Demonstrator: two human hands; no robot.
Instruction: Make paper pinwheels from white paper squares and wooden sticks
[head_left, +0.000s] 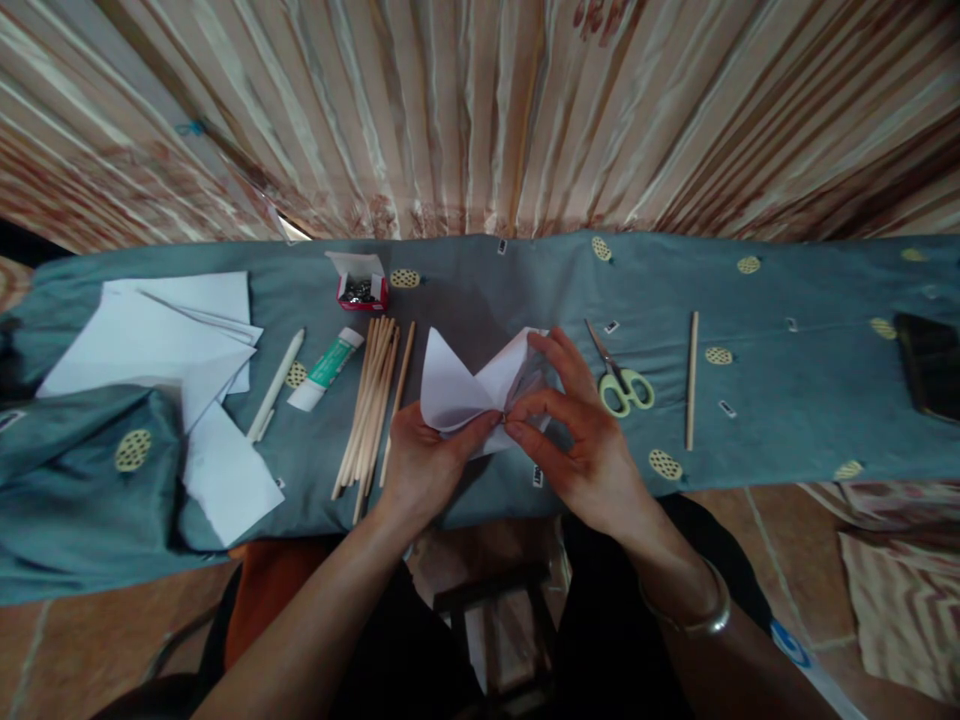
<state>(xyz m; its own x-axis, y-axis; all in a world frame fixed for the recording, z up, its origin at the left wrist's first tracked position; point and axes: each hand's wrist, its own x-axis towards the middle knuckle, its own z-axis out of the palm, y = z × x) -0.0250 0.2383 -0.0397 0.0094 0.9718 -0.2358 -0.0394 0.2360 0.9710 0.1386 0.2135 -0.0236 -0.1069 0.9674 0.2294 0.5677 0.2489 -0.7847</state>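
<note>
The folded paper (pixel 454 388) is showing plain white. The teal-grey tablecloth (pixel 795 400) is carrying yellow, dark-spotted pineapples (pixel 665 464). The scissors (pixel 613 367) are displaying light green handles, the tube (pixel 328 368) is pairing green with white, and the curtain (pixel 487 120) is mixing cream with reddish-brown.

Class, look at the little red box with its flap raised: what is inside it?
Inside the red box is a heap of small dark shiny pieces, too small to identify. The heap covers the bottom, so whatever lies beneath cannot be seen.
</note>
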